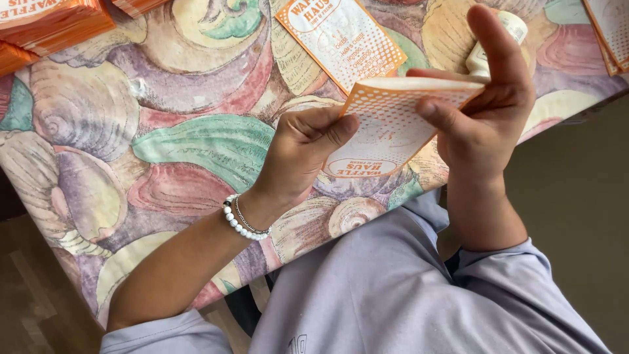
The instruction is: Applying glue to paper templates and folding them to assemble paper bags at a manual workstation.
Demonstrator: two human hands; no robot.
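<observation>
Both hands pinch one orange-and-white paper sleeve (386, 124): left hand (304, 154) at its near edge, right hand (488, 115) at its far corner, bowing it open. It hangs just above the shell-patterned tablecloth (164, 131); a flat sleeve (341, 39) lies beyond, a stack (52, 23) farther left.

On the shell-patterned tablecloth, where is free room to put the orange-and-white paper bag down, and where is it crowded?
The widest bare patch of tablecloth lies left of the left hand, below the orange stacks at the top left. It is crowded at the top centre, where a flat bag lies, and around the right hand, which holds the folded bag with the left; another stack fills the top right corner.
</observation>
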